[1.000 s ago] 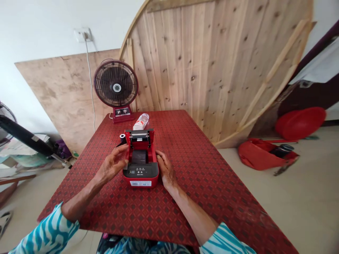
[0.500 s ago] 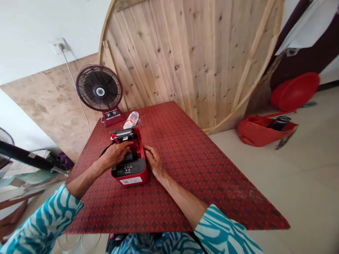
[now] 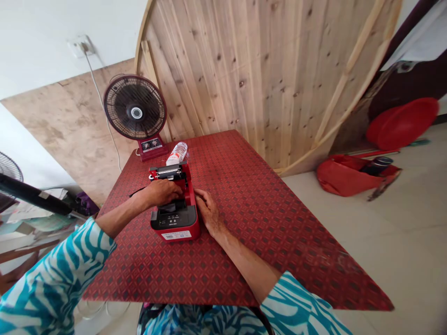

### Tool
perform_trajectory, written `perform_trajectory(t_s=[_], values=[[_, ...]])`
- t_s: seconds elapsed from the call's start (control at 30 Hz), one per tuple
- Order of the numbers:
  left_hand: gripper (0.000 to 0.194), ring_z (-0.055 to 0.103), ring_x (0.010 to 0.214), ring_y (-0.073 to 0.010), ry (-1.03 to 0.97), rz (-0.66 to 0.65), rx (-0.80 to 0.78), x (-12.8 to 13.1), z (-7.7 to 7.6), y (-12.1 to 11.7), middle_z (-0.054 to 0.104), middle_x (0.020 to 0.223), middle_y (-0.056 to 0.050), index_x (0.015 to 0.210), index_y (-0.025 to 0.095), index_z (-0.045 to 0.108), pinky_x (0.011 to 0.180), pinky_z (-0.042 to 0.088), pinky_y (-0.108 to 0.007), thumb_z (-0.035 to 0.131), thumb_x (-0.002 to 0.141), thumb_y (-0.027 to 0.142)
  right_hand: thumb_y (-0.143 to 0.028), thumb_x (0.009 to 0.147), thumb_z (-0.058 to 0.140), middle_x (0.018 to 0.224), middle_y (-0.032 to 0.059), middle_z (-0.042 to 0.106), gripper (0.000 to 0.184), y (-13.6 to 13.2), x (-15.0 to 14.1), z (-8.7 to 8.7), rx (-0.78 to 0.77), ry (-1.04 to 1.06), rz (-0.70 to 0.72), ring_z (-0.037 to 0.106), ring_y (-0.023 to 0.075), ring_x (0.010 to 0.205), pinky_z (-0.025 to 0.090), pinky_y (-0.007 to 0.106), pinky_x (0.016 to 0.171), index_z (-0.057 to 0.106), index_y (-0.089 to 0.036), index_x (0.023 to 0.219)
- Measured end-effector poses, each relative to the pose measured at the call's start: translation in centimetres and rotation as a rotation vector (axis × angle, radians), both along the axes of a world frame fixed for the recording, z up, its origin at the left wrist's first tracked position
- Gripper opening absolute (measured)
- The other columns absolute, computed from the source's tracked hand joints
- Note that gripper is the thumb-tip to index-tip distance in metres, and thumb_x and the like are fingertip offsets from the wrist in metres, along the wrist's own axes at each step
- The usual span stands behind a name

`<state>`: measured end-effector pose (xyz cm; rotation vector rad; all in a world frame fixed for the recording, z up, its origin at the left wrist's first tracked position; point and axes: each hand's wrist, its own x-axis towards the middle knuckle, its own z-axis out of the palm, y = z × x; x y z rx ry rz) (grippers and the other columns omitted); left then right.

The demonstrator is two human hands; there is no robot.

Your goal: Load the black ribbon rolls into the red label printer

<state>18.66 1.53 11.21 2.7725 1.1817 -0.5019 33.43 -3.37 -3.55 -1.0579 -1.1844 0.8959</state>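
A red and black label printer (image 3: 176,221) stands on the table with its lid raised at the back, showing a black roller under it. My left hand (image 3: 160,191) reaches over from the left into its open compartment. Its fingers are bent downward and close together, and their tips are partly hidden, so what they hold, if anything, does not show. My right hand (image 3: 208,211) lies along the printer's right side wall, fingers stretched out and resting against it. Behind the raised lid, a clear plastic bottle (image 3: 179,152) lies on its side.
The table (image 3: 265,223) has a red patterned cover. A dark red fan (image 3: 136,111) stands at its back left corner, its cord running to a wall socket (image 3: 81,45). A round wooden board (image 3: 258,70) leans behind. On the floor at right are a red bag (image 3: 337,179) and a red basin (image 3: 401,123).
My left hand has shifted slightly right and deeper over the compartment, its fingers more bent. My right hand stays at the printer's side. The whole view has shifted a little.
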Motion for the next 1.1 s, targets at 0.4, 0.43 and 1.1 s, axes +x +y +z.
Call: perform_trajectory(t_s=[0.4, 0.43, 1.1], values=[[0.028, 0.062, 0.102, -0.0223, -0.029, -0.030, -0.048, -0.1, -1.0, -0.5, 0.067, 0.108, -0.008, 0.108, 0.016, 0.062, 0.087, 0.047, -0.031, 0.055, 0.081, 0.013, -0.034, 0.085, 0.046, 0.112, 0.0050, 0.064, 0.030, 0.4, -0.1, -0.4, 0.004, 0.029, -0.001, 0.058, 0.0193, 0.109, 0.044, 0.038, 0.098, 0.062, -0.025, 0.109], [0.028, 0.061, 0.104, -0.0228, -0.045, -0.051, -0.015, -0.3, -1.0, -0.8, 0.066, 0.109, -0.009, 0.109, 0.016, 0.061, 0.089, 0.047, -0.032, 0.054, 0.082, 0.013, -0.034, 0.085, 0.046, 0.112, 0.0051, 0.064, 0.030, 0.4, -0.1, -0.4, 0.005, 0.030, -0.001, 0.058, 0.0194, 0.109, 0.044, 0.038, 0.098, 0.062, -0.025, 0.109], [0.040, 0.055, 0.109, -0.0236, -0.631, -0.083, 0.333, -4.6, 3.1, -4.9, 0.060, 0.116, -0.009, 0.127, 0.020, 0.048, 0.097, 0.044, -0.044, 0.050, 0.088, 0.017, -0.039, 0.085, 0.048, 0.111, 0.0052, 0.066, 0.032, 0.1, 0.2, -0.3, -0.017, 0.011, -0.005, 0.059, 0.0203, 0.108, 0.044, 0.040, 0.098, 0.063, -0.024, 0.108]])
